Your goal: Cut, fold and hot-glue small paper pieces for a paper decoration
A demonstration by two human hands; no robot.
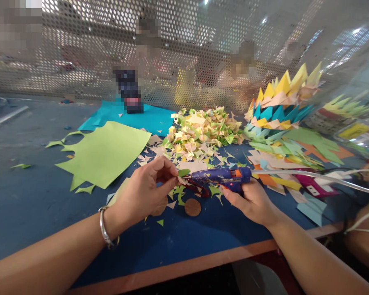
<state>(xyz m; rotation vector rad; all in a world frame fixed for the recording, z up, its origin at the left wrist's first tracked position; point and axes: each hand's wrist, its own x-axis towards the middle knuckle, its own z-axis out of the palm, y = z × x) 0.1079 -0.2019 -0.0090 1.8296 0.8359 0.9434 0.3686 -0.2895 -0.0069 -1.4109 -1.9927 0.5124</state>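
Gluing, apparently: left hand [149,186] pinches paper piece [183,172]; right hand [252,199], at its 4 o'clock, grips glue gun [213,175]. Next calls for steady aim.

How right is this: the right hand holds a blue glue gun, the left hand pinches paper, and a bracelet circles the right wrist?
Nearly: the bracelet circles the left wrist, as the head view shows. The right hand does hold a blue glue gun, and the left hand pinches paper.

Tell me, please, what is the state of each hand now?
Left hand: closed, pinching small paper pieces between thumb and fingers.
Right hand: closed, holding the glue gun.
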